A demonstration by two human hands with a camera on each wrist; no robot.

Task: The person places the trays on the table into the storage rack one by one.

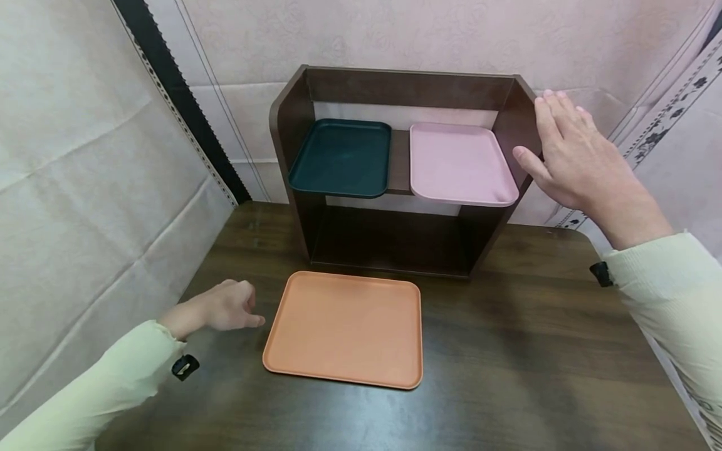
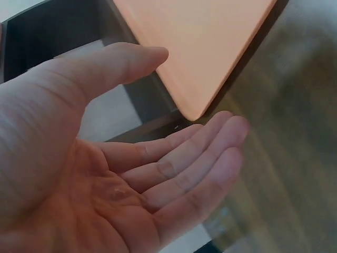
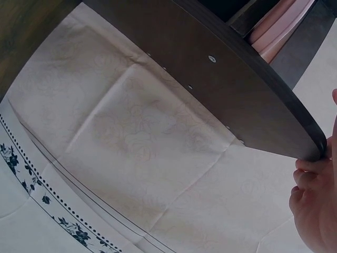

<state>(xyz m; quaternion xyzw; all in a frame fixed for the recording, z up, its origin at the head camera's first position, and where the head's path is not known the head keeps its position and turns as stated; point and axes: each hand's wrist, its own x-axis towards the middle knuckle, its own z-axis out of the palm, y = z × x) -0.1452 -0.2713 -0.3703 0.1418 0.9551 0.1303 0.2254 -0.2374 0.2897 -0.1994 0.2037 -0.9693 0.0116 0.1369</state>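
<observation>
An orange rectangular tray (image 1: 345,329) lies on the table in front of a dark brown two-tier shelf (image 1: 412,86). Just left of that tray is my left hand (image 1: 228,305), holding nothing; in the left wrist view its fingers and thumb are spread loosely near a corner of the orange tray. My right hand (image 1: 581,156) rests against the upper right side panel of the shelf, fingers extended, and its fingertips meet the panel's rounded corner in the right wrist view. On the upper tier sit a dark green tray (image 1: 341,156) and, to its right, a pink tray (image 1: 462,164).
The brown wooden table (image 1: 536,351) carries the shelf near its back edge. Pale cloth (image 1: 101,156) hangs at the left, back and right. The pink and green trays stick out over the upper tier's front edge.
</observation>
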